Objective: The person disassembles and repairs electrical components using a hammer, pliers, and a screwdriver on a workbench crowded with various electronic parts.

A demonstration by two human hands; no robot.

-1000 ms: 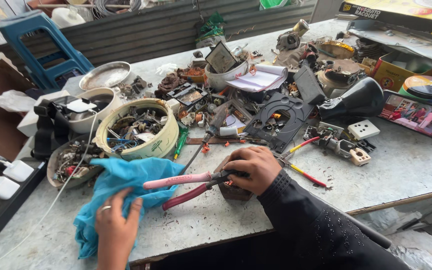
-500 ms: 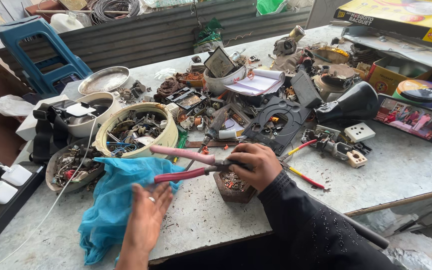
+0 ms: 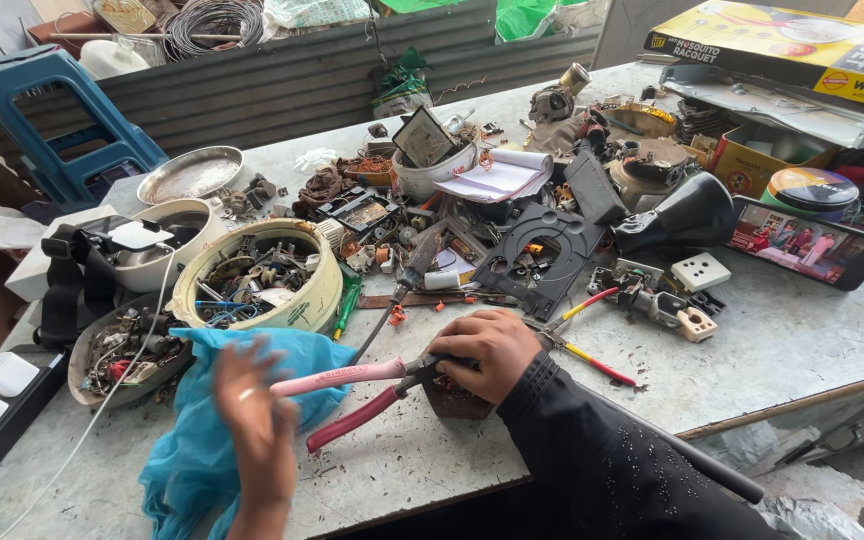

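Pliers (image 3: 352,392) with pink handles lie across a cluttered grey bench (image 3: 782,330), their head gripped in the right hand (image 3: 487,350), which closes over a small dark part (image 3: 457,402) on the bench. Left hand (image 3: 257,420) hovers blurred, fingers spread and holding nothing, above a crumpled blue cloth (image 3: 192,460). Behind the cloth, a cream bowl (image 3: 257,278) holds metal scraps.
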